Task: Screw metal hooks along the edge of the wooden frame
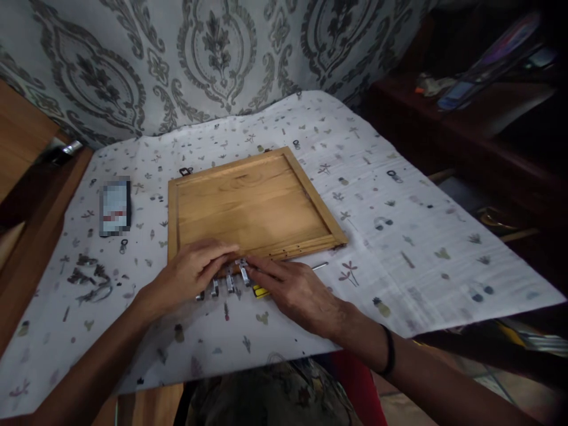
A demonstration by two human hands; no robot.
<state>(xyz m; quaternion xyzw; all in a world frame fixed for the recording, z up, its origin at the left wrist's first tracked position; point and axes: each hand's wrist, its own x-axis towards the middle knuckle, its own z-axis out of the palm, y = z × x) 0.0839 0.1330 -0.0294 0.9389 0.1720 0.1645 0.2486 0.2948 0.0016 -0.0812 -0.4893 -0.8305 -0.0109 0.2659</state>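
Note:
A framed wooden panel (248,195) lies flat on the cloth-covered table. Along its near edge several small silver metal clips (229,281) stick out toward me. My right hand (295,290) has its fingertips pinched on the rightmost metal clip (245,273). On the panel's near edge rests my left hand (190,269), its fingers bent together close to that clip; what they grip, if anything, is hidden. Under my right hand lies a screwdriver (261,291) with a yellow-and-black handle, its thin shaft showing on the far side. Small dark holes dot the frame's near right part.
To the left, a phone (115,207) lies on the patterned tablecloth (284,331), with a heap of small metal pieces (91,278) nearer me. A patterned curtain (217,53) hangs behind the table. Dark furniture (465,136) with items on it stands at the right.

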